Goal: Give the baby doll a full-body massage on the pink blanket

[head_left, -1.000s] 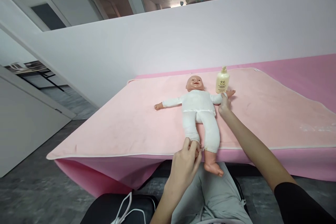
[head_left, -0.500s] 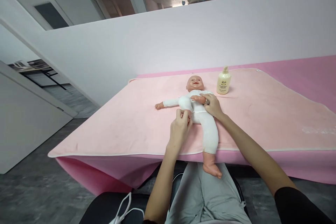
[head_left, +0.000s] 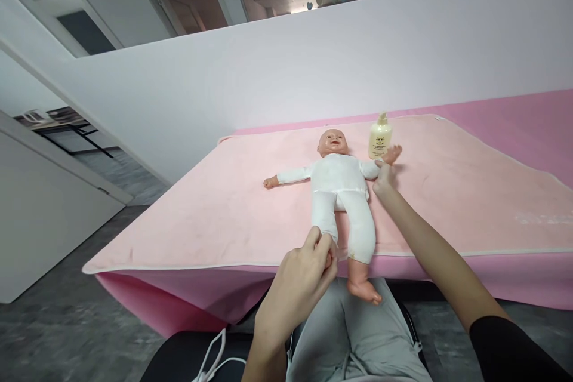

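Note:
A baby doll point(head_left: 340, 176) with a white cloth body lies on its back on a pink blanket point(head_left: 215, 215), its head toward the wall. My left hand point(head_left: 308, 268) is closed around the doll's lower leg on the left side, hiding that foot. Beside the doll's body, my right hand point(head_left: 385, 179) grips its arm near the wrist, and the doll's small hand sticks out above my fingers. The doll's other arm is stretched out to the left. Its other leg extends over the table's front edge.
A pale yellow pump bottle point(head_left: 379, 138) stands just behind the doll's held arm. A white wall point(head_left: 286, 77) borders the table's far side. Below the front edge are my legs in grey trousers point(head_left: 353, 334), and a white cable point(head_left: 215, 358) lies on a black seat.
My right hand has swung the doll's arm from across its chest out to the right. My left hand has drawn the bent leg down toward me, straightening it.

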`<move>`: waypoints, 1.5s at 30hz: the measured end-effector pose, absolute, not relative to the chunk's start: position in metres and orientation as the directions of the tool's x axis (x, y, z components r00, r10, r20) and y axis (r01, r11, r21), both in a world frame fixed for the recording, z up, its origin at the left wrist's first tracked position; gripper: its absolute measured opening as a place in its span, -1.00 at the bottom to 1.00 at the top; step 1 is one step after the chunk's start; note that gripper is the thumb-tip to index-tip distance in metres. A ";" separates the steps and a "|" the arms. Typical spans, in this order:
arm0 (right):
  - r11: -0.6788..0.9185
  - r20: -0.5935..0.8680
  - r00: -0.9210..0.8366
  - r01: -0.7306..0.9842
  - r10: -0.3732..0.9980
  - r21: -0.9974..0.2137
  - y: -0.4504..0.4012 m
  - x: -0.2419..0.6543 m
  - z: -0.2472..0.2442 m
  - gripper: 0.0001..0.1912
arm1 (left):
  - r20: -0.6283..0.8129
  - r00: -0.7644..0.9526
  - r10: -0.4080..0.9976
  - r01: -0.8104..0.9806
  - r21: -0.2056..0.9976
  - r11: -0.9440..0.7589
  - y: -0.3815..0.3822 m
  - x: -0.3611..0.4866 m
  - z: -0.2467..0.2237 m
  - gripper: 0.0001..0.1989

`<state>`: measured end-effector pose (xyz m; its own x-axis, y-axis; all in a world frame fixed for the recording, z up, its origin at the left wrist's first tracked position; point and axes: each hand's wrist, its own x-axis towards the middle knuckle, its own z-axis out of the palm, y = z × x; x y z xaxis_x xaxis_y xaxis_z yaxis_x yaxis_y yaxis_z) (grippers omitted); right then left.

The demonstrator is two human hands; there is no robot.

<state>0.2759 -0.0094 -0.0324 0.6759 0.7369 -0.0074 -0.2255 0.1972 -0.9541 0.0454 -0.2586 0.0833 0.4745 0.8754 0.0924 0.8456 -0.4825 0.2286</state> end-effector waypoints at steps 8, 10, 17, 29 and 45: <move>0.221 0.072 0.716 -0.117 0.695 -0.968 -0.014 0.285 -0.027 -0.58 | 0.324 0.394 0.860 0.846 0.239 -0.477 -0.253 0.050 0.098 -0.89; 0.291 0.229 0.633 0.007 0.740 -0.957 -0.027 0.271 -0.012 -0.57 | 0.528 0.264 0.807 0.860 0.251 -0.445 -0.241 0.053 0.097 -0.87; 0.671 0.655 -0.249 0.513 0.713 -0.535 -0.059 0.245 0.012 -0.46 | 0.755 0.095 0.648 0.930 0.166 -0.329 -0.171 0.069 0.049 -0.83; 0.365 0.351 0.359 0.033 0.864 -0.931 -0.037 0.257 0.003 -0.63 | 0.432 0.292 0.853 0.932 0.072 -0.355 -0.231 0.067 0.095 -0.82; 0.230 0.056 0.660 -0.181 0.749 -0.956 -0.030 0.269 -0.003 -0.64 | 0.168 0.474 0.864 0.859 0.125 -0.496 -0.257 0.066 0.075 -0.87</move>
<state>0.2686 -0.0299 -0.0034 0.6596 0.7495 0.0561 -0.1805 0.2305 -0.9562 0.0662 -0.2567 0.0748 0.4744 0.8641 0.1681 0.8594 -0.4960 0.1246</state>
